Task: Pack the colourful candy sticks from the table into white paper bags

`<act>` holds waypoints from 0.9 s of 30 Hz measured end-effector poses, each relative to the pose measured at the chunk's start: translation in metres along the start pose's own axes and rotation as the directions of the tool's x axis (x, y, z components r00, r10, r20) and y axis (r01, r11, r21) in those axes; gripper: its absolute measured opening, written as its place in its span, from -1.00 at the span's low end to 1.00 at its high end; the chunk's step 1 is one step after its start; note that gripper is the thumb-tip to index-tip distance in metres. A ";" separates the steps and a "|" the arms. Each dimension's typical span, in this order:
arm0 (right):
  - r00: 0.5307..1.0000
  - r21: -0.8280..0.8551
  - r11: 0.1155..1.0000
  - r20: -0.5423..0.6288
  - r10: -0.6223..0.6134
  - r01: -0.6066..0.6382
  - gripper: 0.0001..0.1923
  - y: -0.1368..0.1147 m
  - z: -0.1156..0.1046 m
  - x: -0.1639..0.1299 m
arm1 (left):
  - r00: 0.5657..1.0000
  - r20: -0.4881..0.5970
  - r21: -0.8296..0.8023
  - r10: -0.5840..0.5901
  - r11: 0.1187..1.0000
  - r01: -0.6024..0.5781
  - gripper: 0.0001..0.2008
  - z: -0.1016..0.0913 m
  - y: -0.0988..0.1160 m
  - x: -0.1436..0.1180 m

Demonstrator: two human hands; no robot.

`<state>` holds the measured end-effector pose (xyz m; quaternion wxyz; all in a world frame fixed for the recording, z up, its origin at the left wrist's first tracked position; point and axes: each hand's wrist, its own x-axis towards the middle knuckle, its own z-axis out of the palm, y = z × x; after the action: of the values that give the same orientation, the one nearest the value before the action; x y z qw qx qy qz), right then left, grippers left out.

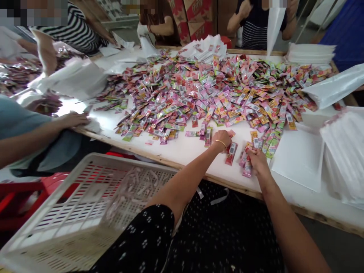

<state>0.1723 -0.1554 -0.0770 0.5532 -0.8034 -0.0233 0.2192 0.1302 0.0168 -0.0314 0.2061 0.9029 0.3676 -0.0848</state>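
Gripping sachets (247,163) upright-ish w/ right hand (257,159), long axis toward pile (216,91).

You can read no word or number anywhere here. At twelve o'clock the red cartons (196,15) carry pale characters, too blurred for you to make out. The sachets (216,91) heaped across the table centre show barcode patches and small print, all too fine for you to read
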 end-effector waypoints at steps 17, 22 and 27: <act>0.972 0.389 0.891 0.119 0.203 -0.234 -0.84 -0.029 0.018 -0.009 | 0.985 0.172 -0.519 -0.032 0.847 0.118 -0.92 0.002 -0.029 -0.030; 0.963 0.426 0.865 0.154 0.220 -0.266 -0.85 -0.028 0.021 -0.008 | 0.975 0.221 -0.593 -0.027 0.790 0.156 -0.90 0.015 -0.023 -0.031; 0.950 0.479 0.824 0.223 0.220 -0.303 -0.88 -0.026 0.018 -0.009 | 0.976 0.216 -0.665 0.005 0.733 0.143 -0.77 0.028 -0.009 -0.040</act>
<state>0.1625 -0.1321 -0.0555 0.7059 -0.6048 0.1020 0.3542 0.0956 -0.0145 -0.0471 0.5533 0.7381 0.3835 -0.0447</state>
